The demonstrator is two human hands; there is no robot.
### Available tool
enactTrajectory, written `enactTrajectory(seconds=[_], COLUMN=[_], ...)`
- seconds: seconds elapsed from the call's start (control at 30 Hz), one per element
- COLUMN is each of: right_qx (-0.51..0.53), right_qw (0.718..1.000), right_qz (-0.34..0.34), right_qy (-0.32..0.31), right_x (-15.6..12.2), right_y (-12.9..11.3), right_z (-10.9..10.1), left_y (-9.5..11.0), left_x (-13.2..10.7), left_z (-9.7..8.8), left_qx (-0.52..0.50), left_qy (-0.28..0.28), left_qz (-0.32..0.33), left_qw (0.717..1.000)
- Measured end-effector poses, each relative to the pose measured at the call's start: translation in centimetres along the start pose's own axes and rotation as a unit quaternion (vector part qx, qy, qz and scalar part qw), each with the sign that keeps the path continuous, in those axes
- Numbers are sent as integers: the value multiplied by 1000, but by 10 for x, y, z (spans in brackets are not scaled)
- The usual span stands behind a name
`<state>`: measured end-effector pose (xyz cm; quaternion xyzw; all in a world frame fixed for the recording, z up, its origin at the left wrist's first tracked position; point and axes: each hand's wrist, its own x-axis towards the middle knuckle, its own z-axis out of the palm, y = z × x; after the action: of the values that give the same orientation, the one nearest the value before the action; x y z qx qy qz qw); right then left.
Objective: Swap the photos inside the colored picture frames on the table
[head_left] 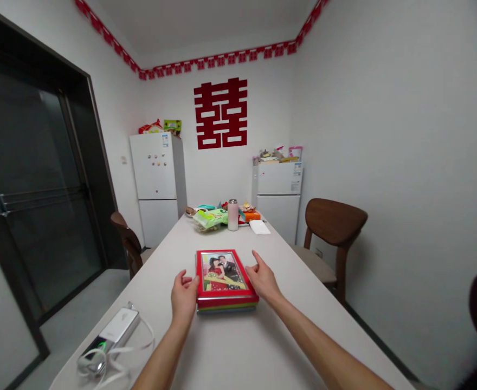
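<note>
At the lower left of the frame a silver power bank (pixel 114 333) with a white cable lies on the white table (pixel 238 352). Below centre, the left hand (pixel 184 295), fingers loosely curled, touches the left edge of a red-framed photograph (pixel 223 279) topping a coloured stack. The photograph's long axis runs up-frame. The right hand (pixel 264 279), fingers loosely spread, meets its right edge, equally near.

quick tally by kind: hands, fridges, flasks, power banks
hands: 2, left hand and right hand, flanking the red photo frame
fridges: 2, taller fridge, shorter fridge
flask: 1
power bank: 1
total: 6
</note>
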<state>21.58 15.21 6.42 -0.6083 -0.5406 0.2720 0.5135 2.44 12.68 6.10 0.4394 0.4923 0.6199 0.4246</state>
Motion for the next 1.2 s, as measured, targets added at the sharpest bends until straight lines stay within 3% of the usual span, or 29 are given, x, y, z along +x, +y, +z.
enactTrajectory(seconds=[0.07,0.1,0.17,0.27,0.4,0.5,0.6,0.7,0.9,0.97,1.07,1.13,1.2], right_qx=[46,137,284,393,429,445,471,474,423,366,125,-34,-114], right_qw=[998,984,938,889,877,877,877,875,882,909,982,989,980], right_qz=[-49,-107,-181,-198,-161,-118,-19,53,61,46,-49,-111,-142], right_qy=[-17,-39,-85,-130,-148,-137,-99,-80,-197,-195,-135,-93,-81], right_x=[-16,-25,-43,-63,-72,-70,-66,-63,-67,-66,-58,-50,-44], right_y=[-32,-50,-83,-111,-108,-94,-83,-80,-96,-97,-85,-68,-46], right_z=[0,0,-2,-9,-13,-10,-8,-7,-5,0,9,14,17], left_y=[31,48,77,104,103,92,82,78,86,88,81,64,39], left_x=[-9,-15,-29,-49,-63,-62,-55,-49,-51,-51,-48,-46,-45], left_z=[12,20,34,49,53,50,46,41,40,40,37,30,22], left_qx=[-32,-49,-77,-168,-226,-213,-195,-178,-151,-150,-138,-120,-101], left_qy=[-32,-54,-94,-199,-246,-225,-190,-199,-271,-270,-252,-227,-192], left_qz=[39,57,86,113,98,63,2,-62,-141,-147,-164,-181,-202], left_qw=[998,996,989,959,938,949,962,962,940,940,944,949,955])
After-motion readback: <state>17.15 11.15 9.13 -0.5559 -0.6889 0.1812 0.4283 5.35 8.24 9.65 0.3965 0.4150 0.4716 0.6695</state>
